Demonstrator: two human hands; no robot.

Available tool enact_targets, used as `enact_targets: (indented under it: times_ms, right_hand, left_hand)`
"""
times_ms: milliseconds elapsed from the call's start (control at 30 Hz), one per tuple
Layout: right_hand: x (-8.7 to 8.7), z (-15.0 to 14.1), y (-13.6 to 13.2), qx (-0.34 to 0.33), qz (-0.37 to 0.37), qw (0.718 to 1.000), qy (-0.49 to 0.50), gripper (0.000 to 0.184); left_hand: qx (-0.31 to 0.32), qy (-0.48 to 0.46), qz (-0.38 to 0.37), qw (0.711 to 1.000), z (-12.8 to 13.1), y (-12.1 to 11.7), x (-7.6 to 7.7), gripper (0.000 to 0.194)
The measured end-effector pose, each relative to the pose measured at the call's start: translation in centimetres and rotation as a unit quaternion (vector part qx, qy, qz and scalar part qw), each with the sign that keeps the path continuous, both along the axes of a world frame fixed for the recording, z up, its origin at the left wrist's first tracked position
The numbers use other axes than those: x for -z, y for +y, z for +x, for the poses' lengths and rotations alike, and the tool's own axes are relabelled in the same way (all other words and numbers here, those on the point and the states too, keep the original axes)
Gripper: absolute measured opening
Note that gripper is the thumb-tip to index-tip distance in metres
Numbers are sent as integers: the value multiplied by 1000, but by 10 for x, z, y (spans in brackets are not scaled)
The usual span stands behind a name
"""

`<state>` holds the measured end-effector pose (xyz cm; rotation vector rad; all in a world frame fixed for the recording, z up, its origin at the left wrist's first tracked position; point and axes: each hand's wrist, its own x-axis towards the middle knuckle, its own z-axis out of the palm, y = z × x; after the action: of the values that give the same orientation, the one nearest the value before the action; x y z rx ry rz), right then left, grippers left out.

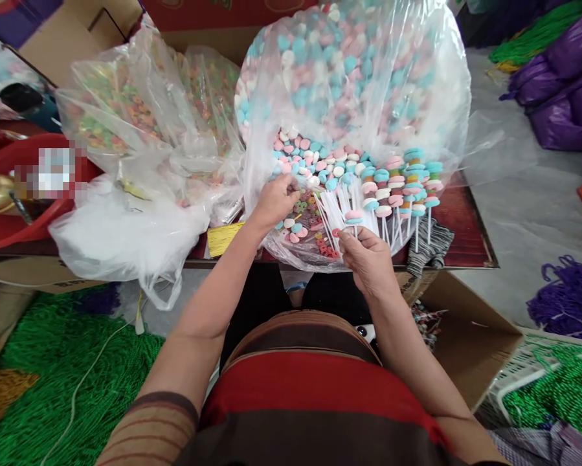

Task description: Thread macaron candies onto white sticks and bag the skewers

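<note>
My right hand (368,255) pinches a white candy stick carrying a pink and a blue gummy candy (354,218). A small red ring gummy (336,233) sits at its thumb and fingertip. Over a pile of small ring gummies (307,210), my left hand (278,199) has its fingers curled together; whether anything is in them is hidden. Between the hands lies a bundle of white sticks (336,204). To its right, several finished-looking candy skewers (410,184) lie in a row, stacked with blue, pink, white and coloured pieces. Loose pink, white and blue candies (314,158) spread beyond my hands.
A big clear bag of candies (349,71) stands at the back, with bags of ring gummies (140,97) to its left. A white plastic bag (130,220), yellow ties (225,238) and a grey knitted glove (430,244) lie near the front edge. Below right is an open carton (470,336).
</note>
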<state>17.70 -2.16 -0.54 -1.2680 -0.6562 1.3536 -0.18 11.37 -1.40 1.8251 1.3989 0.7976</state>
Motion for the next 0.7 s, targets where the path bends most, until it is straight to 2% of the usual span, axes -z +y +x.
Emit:
enact_targets:
  times_ms: [33, 100, 200, 333, 533, 700]
  right_hand:
    - [-2, 0, 3, 1, 8, 1000, -4, 39]
    - [-5, -2, 10, 2, 26, 1000, -15, 37]
    - [-6, -9, 17, -8, 44, 999, -19, 34]
    - [-3, -17, 16, -29, 32, 999, -8, 33]
    - [-2, -16, 10, -40, 36, 998, -27, 35]
    - [-4, -19, 8, -43, 42, 998, -30, 39]
  left_hand:
    - [0, -100, -41, 994, -1, -10, -3, 8]
    - [26, -278, -138, 950, 0, -33, -8, 21]
    - [56, -391, -223, 891, 5, -66, -8, 38]
    - [59, -424, -226, 875, 14, -86, -5, 40]
    - [61, -426, -218, 876, 12, -86, -4, 32]
    - [60, -421, -248, 870, 11, -89, -2, 36]
